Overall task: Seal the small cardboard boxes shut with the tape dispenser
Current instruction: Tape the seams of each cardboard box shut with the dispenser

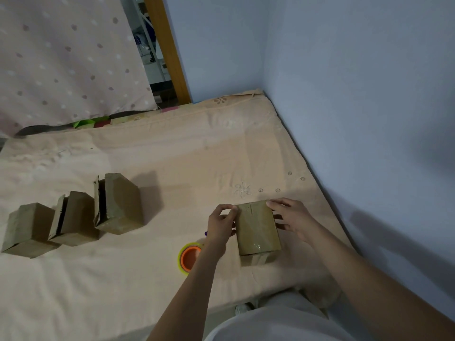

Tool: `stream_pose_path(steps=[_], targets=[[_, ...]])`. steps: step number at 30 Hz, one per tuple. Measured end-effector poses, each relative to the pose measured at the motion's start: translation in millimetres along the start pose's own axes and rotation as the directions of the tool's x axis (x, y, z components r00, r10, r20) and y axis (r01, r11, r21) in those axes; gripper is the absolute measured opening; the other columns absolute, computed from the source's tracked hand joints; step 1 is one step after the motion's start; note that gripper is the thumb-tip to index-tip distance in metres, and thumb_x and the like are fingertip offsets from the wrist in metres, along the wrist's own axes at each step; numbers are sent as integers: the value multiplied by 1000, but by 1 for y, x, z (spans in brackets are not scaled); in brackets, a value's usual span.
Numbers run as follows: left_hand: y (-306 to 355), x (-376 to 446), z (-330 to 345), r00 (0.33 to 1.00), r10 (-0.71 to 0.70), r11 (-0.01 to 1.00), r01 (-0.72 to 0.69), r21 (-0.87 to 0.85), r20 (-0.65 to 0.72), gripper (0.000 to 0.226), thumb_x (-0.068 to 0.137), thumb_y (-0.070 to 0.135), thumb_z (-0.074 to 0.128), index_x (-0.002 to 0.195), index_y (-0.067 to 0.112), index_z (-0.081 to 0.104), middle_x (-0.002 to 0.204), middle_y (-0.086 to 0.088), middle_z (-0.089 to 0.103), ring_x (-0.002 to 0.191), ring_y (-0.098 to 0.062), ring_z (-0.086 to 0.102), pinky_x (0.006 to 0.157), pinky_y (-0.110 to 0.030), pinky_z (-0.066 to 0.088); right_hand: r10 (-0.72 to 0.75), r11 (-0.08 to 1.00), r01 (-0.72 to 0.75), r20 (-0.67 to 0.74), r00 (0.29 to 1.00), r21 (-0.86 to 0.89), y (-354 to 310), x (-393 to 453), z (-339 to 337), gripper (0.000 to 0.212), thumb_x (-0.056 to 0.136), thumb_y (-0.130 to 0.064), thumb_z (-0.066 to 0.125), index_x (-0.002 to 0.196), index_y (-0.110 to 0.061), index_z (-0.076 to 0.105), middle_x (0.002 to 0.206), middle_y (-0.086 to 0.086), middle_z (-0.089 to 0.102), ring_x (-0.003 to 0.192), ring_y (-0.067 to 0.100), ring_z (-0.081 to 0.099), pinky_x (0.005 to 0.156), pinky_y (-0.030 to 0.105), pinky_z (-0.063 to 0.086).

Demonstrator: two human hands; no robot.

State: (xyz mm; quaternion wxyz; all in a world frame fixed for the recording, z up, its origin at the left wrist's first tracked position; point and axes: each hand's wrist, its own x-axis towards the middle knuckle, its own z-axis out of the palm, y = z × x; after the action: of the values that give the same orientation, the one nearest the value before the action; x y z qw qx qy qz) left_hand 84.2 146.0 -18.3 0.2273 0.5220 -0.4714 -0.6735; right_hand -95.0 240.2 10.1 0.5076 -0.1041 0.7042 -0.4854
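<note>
Head view: taped box [258, 228] held between both hands' grip.

Tape roll [188, 258]: right part hidden behind left forearm | purple item [206, 233]: mostly hidden by left wrist | both arms: cut off at bottom edge

Left obstacles: three brown cardboard boxes [73, 215] stood in a row.
Centre: peach bedsheet [192, 168] lay open.
Right limit: blue wall [357, 107].
</note>
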Motion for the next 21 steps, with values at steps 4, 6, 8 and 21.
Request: stream_pose_path(steps=[4,6,8,21], targets=[[0,-2,0,1000,14,1000,-14,1,-6,17,96,31,65,107,19,67,95,-19,70,81,-22,61,70,-35,57,-13,1000,13,25,1000,15,3,-2,-3,21,88,-30,77,105,-20,75,106,3,75,96,20,73,69,27,59],[-2,-5,-2,999,32,999,-31,-37,27,20,95,34,67,108,19,69,98,-22,71,80,-21,63,69,-33,58,-25,1000,25,39,999,8,4,-3,-6,21,88,-30,76,106,-20,75,106,3,75,96,18,73,70,27,59],[-3,-6,-4,998,38,998,-36,-53,43,21,93,33,69,107,17,70,96,-21,71,78,-20,63,67,-30,57,-21,1000,20,43,999,5,3,-2,-4,21,87,-30,77,106,-19,75,105,4,75,95,19,73,70,28,59],[6,0,-8,965,191,981,-195,6,180,17,101,21,59,106,23,75,93,-15,64,89,-20,63,87,-52,55,-221,969,226,58,973,-97,4,4,3,23,96,-15,66,104,-33,79,115,-9,71,115,10,62,100,39,54]])
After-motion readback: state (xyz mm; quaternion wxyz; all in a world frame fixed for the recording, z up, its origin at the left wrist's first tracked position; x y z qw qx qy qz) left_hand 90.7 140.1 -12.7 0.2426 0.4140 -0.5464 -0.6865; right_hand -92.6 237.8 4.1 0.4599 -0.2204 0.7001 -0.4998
